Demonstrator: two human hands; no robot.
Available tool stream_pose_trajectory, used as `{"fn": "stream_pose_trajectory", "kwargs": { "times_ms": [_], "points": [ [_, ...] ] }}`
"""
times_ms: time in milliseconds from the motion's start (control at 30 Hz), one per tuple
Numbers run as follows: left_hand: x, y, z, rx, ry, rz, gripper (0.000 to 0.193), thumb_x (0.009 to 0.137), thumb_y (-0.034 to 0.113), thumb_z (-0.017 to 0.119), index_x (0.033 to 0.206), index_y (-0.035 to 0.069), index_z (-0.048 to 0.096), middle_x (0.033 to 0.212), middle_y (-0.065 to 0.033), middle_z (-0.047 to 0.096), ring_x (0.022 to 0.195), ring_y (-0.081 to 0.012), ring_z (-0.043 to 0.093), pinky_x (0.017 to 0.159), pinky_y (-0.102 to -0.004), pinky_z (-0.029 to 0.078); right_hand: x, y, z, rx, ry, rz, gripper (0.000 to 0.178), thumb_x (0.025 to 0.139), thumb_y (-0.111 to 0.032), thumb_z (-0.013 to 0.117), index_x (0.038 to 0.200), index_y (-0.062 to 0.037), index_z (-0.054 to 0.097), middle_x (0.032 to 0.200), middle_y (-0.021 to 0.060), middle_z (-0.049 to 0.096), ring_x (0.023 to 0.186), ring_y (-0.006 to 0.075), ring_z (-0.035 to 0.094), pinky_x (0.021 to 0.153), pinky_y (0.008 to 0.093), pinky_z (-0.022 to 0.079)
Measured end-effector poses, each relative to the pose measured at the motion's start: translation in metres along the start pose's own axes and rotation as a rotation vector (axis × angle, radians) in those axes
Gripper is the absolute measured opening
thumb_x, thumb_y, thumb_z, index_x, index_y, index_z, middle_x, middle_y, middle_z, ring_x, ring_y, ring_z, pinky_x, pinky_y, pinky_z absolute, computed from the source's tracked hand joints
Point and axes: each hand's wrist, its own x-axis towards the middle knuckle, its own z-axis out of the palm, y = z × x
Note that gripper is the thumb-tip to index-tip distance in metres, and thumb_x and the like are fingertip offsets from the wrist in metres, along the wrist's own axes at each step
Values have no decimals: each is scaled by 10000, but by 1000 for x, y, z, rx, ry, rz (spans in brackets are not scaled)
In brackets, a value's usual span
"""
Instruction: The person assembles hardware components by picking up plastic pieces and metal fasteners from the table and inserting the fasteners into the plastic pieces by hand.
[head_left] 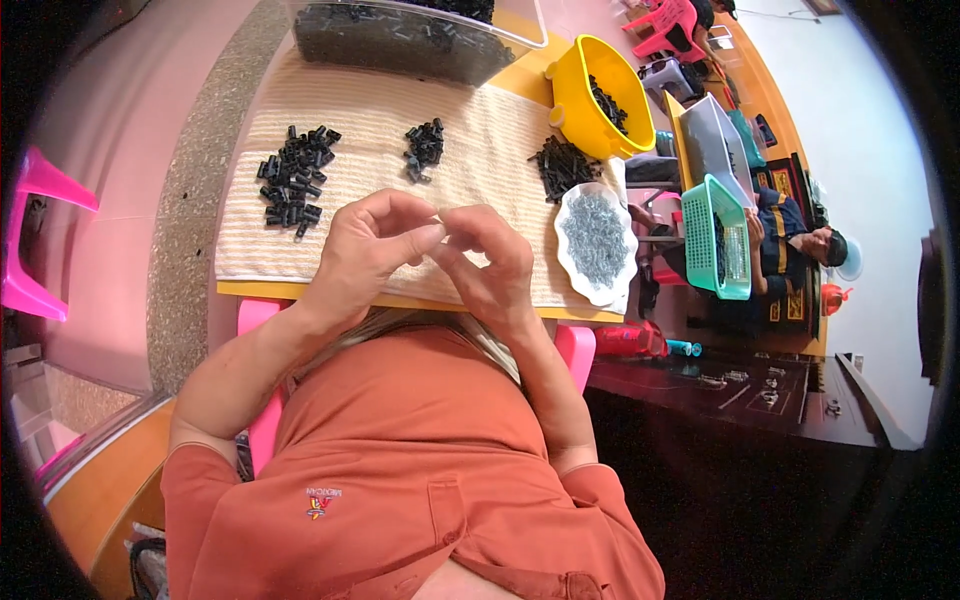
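In front of my belly, over the near edge of a striped towel (480, 130), my two hands meet fingertip to fingertip. My left hand (372, 245) is closed in a pinch of thumb and forefinger. Touching it, my right hand (492, 255) is pinched shut too. Whatever lies between the fingertips is too small to make out. Beyond the left hand is a loose pile of short black cylindrical parts (295, 180), and a smaller pile of black parts (424, 145) lies past the fingertips. A white scalloped dish (572, 268) of small clear pieces is right of my right hand.
Slim black pieces (563, 165) are heaped beside a yellow tub (580, 65) holding more. A clear bin (535, 35) of black parts stands at the back. Right, another person (790, 240) sits near a green basket (715, 285). A pink stool (25, 240) is far left.
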Motion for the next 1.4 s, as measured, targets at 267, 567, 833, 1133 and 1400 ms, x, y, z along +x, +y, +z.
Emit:
{"fn": "stream_pose_trajectory", "kwargs": {
  "times_ms": [267, 567, 833, 1133, 1400],
  "points": [
    [0, 2, 1, 7, -20, -46, 151, 866, 65, 739, 985, 34, 652, 880, -13, 681, 776, -58, 594, 683, -214, 465, -2, 5, -6, 15, -70, -18, 344, 771, 65, 764, 1087, -28, 667, 976, 107, 656, 753, 160, 653, 617, 268, 532],
    [-2, 3, 6, -27, 42, -147, 160, 847, 49, 754, 978, -2, 679, 860, -43, 695, 749, -93, 637, 687, -249, 537, -25, 4, -53, -278, 5, 51, 326, 742, 45, 792, 1035, -26, 669, 990, 114, 670, 703, 154, 639, 619, 262, 525],
    [-1, -5, 4, 32, 3, -67, 139, 865, 40, 742, 978, -1, 672, 843, -62, 696, 752, -115, 652, 718, -253, 545, -55, 15, -129, -942, -47, 126, 285, 847, -225, 739, 1039, -24, 675, 1016, 136, 659, 960, 343, 624, 792, 423, 516],
    [-1, -7, 6, 44, 11, -92, 124, 870, 39, 733, 972, 2, 671, 829, -60, 693, 747, -110, 646, 715, -250, 540, -78, 21, -140, -1163, -183, 113, 320, 867, -267, 699, 1081, -32, 670, 1080, 133, 611, 1028, 353, 558, 849, 454, 484],
    [0, -8, 4, 11, 0, -116, 155, 845, 18, 754, 981, -2, 684, 855, -55, 696, 739, -100, 635, 699, -240, 534, -82, 24, -137, -1114, -145, 100, 273, 875, -238, 690, 1052, -29, 682, 1037, 131, 618, 1001, 351, 562, 826, 454, 486]
  ]
}}
